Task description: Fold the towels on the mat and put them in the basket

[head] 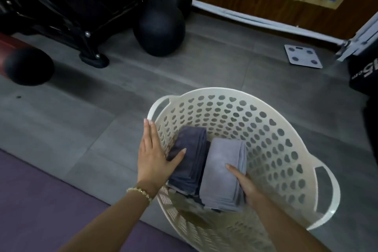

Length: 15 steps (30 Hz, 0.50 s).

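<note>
Lying in basket (pixel 286 120), light towel (pixel 223 176) in right hand (pixel 245 184)'s grip.

The right hand (pixel 248 185) grips a light grey folded towel (pixel 224 174) inside the basket (pixel 286 149); left of that grip, the flat left hand (pixel 152 155) touches 1 darker towel (pixel 189 159).

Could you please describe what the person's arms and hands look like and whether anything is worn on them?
Both forearms are bare: no sleeves or gloves in view. The left hand has a bracelet of small gold and cream beads at the wrist. The right hand shows no bracelet or watch. The nails look longish and pale.
</note>
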Each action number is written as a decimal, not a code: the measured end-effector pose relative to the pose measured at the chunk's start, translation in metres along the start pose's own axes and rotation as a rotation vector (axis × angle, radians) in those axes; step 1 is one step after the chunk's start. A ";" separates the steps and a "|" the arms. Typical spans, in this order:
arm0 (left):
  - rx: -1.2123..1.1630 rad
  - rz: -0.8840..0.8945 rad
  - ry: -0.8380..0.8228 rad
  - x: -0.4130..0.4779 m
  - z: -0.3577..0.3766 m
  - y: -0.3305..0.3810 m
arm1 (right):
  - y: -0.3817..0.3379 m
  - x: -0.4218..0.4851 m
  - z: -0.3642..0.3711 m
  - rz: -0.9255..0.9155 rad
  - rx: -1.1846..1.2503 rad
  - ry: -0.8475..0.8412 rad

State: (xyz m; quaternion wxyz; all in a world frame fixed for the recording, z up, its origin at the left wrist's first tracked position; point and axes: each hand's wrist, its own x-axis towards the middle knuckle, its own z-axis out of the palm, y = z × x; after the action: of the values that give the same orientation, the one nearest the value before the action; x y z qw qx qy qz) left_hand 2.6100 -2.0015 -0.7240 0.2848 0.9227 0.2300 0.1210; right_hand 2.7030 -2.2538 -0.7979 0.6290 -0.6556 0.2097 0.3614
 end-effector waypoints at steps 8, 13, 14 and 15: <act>0.017 -0.004 0.038 0.003 0.010 0.003 | 0.018 0.056 0.004 0.015 0.049 -0.006; 0.015 -0.017 0.041 0.004 0.015 0.005 | 0.046 0.073 0.007 0.048 0.040 0.022; 0.012 -0.015 0.037 0.004 0.014 0.005 | 0.048 0.076 0.007 0.041 0.046 0.024; 0.012 -0.013 0.045 0.005 0.014 0.005 | 0.047 0.076 0.007 0.038 0.018 0.032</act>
State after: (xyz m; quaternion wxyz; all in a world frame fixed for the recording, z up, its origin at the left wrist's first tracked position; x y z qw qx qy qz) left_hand 2.6208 -2.0096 -0.7318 0.2750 0.9198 0.2431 0.1386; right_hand 2.7166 -2.2388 -0.8846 0.6246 -0.6514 0.2354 0.3608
